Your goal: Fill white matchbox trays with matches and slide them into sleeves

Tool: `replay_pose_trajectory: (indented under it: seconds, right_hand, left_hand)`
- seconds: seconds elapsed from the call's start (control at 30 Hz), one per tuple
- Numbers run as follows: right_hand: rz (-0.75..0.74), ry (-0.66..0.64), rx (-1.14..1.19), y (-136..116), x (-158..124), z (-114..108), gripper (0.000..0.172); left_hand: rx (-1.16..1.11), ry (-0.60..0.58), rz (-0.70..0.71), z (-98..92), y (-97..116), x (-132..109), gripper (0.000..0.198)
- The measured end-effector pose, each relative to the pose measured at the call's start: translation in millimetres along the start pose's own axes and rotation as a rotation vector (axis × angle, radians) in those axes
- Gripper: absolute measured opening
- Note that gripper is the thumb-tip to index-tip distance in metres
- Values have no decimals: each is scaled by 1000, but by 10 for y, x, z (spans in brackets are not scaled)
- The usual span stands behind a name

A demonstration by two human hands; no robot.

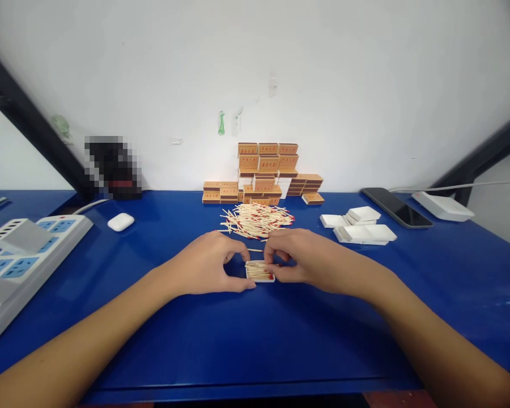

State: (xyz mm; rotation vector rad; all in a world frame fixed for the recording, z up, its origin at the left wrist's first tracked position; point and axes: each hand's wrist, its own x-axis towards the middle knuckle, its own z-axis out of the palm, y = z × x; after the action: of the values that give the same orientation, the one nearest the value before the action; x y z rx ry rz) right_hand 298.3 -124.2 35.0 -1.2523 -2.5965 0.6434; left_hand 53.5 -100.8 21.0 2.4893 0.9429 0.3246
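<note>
Blue surface (246, 345): carries everything named below; your working spot lies near its middle.
Power strip (20, 267): at your left, well apart from both hands.
Stacked matchboxes (267, 163): orange, piled against the wall behind the matches.
Left hand (212, 263): grip curved around the left end of the small tray, forefinger at the far side, thumb at the near side.
Right hand (301, 255): fingertips drawn close over the tray's right end; you cannot tell whether this grip pinches a match.
Match heap (257, 220): loose, crossed sticks just beyond your hands.
White trays (368, 232): grouped at the right, near the phone (397, 208).
Small tray (261, 280): between your hands; probably light, thin-walled and easily crushed, so hold lightly by opposite sides.
Matches in the tray (258, 272): lengthwise, red heads mostly rightward; likely stiff yet snappable, best taken mid-stick.
Single match (255, 250): between heap and tray.
</note>
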Motion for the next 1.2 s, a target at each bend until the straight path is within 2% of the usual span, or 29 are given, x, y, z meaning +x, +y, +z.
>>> replay_pose_trajectory:
  seconds: [0.13,0.27,0.37,0.6,0.9,1.07,1.2]
  right_hand:
    - [-7,51,36,-83,28,43,5]
    - [-14,36,85,-145,68,116,7]
    - [-17,16,52,-142,53,126,8]
    - [-38,107,-10,-117,23,101,11]
    - [-28,23,-29,-67,52,144,12]
    - [-38,64,6,-87,20,123,12]
    - [-74,34,81,-137,64,158,11]
  left_hand:
    - [5,9,15,25,-12,-1,32]
    - [2,3,4,41,-7,1,31]
    - [-4,-5,-10,37,-1,0,33]
    - [15,10,36,22,-4,-8,32]
    - [18,-3,16,9,2,-7,33]
    - [30,5,33,15,-8,-9,33]
    - [9,2,27,11,1,-8,29]
